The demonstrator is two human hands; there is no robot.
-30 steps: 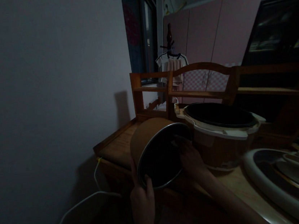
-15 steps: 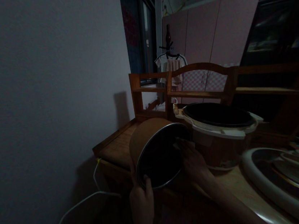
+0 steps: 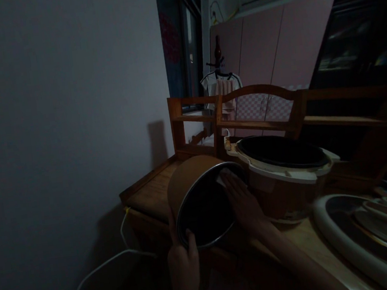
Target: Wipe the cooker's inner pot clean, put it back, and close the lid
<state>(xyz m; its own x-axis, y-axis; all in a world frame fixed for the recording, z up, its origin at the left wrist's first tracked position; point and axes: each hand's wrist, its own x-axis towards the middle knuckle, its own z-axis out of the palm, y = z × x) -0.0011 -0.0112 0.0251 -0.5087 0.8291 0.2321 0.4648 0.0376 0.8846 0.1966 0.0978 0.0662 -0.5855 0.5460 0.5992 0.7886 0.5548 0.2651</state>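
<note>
The pot is in the middle of the frame, a bit low. It is tan outside and dark inside, and it is tipped on its side so its mouth faces the person. The left hand, at the bottom middle, holds the pot by its lower left edge, with the thumb over the rim and the fingers outside. The right hand holds a small white cloth under its fingers, in the pot's mouth near the upper right of the rim. It is too dark to tell how hard the cloth presses.

Just right of the pot stands a big cooker with a dark, round, open top. A round lid lies at the lower right. The cooker and lid are on a wooden desk. A white cord hangs at the lower left.
</note>
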